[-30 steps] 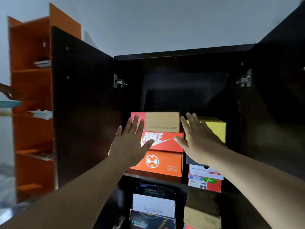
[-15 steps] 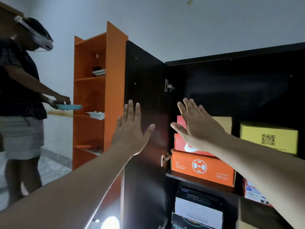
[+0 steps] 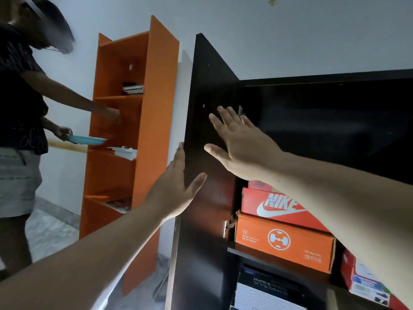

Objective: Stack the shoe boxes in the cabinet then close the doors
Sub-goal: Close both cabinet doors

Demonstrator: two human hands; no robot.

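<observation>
The dark cabinet (image 3: 324, 77) stands open, its left door (image 3: 207, 90) swung out toward me. My left hand (image 3: 176, 186) is at that door's outer edge, fingers behind the edge and thumb on its inner face. My right hand (image 3: 239, 146) is flat and spread, in front of the door's inner face near the upper hinge. On the shelf an orange shoe box (image 3: 283, 242) carries a red Nike box (image 3: 274, 206); my right forearm hides whatever is above. A dark and white box (image 3: 268, 289) sits below, a red and white box (image 3: 364, 283) at right.
An orange open shelf unit (image 3: 143, 113) stands left of the cabinet door against the pale wall. Another person (image 3: 20, 121) at the far left holds a teal plate (image 3: 87, 139) and reaches into that unit. Grey tiled floor (image 3: 51, 233) lies below.
My view has swung left, off the shelf of boxes. Both hands moved from in front of the boxes to the left door, the left one reaching its outer edge.
</observation>
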